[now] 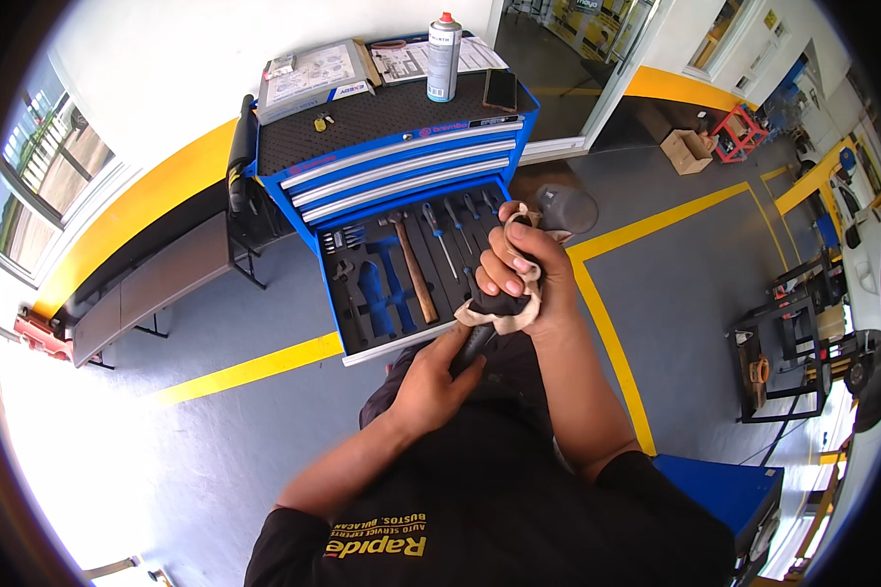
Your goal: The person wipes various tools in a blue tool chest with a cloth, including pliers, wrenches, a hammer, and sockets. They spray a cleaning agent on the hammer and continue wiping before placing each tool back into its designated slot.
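Observation:
Near the middle, my left hand (429, 386) is closed round the lower end of a mallet's dark handle (476, 346). Higher up, my right hand (550, 266) presses a crumpled beige cloth (511, 319) about the same handle. The mallet's dark, rounded head (568, 209) sticks out beyond the right hand, at the far end. Just past my hands is a pulled-out drawer (392, 348) with dark foam. In it lie a wooden-handled hammer (417, 274), several screwdrivers (440, 241) and an adjustable wrench (347, 284), beside blue tool-shaped recesses (374, 293).
The blue tool cabinet (289, 217) bears a spray can (443, 61), a phone (500, 90), keys (321, 122) and a flat box (318, 78). A low bench (157, 284) runs along the left wall. At right are a cardboard box (686, 152) and a dark metal stand (768, 342).

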Action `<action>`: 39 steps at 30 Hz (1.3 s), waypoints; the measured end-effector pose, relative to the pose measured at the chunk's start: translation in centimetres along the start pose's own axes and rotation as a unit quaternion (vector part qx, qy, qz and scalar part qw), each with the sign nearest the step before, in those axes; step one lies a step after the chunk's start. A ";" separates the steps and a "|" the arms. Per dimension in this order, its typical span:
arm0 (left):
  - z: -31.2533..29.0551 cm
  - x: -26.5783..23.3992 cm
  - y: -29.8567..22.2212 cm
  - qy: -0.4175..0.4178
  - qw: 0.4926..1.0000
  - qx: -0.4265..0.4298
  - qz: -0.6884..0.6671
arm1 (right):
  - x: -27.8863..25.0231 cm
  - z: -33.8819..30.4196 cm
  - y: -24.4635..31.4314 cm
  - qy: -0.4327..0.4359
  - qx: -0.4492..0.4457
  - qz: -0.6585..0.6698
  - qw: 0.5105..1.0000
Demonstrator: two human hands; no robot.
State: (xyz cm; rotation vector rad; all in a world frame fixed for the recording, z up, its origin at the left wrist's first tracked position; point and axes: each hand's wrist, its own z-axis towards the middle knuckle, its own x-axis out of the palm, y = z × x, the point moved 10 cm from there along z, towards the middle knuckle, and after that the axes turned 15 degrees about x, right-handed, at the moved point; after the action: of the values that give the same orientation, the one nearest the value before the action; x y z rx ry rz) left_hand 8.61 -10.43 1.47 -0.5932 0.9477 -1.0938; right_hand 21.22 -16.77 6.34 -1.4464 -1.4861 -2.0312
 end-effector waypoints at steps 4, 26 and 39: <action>-0.7 -1.5 0.6 -0.038 0.979 -0.005 0.198 | -2.6 -0.2 -0.9 -0.232 -0.050 -0.067 0.969; 7.3 -8.7 1.7 -0.018 0.996 -0.090 0.019 | -4.4 -2.4 -6.5 -0.051 0.150 -0.409 0.899; 5.4 -9.2 4.0 -0.128 0.970 -0.170 0.117 | 1.1 -3.6 -3.8 -0.115 -0.034 -0.663 0.739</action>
State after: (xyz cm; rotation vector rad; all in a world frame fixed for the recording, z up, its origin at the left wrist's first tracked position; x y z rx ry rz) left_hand 13.80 -0.62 4.03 -0.8571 0.9565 -0.6295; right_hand 16.07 -17.62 5.03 -0.5134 -3.1563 -2.5180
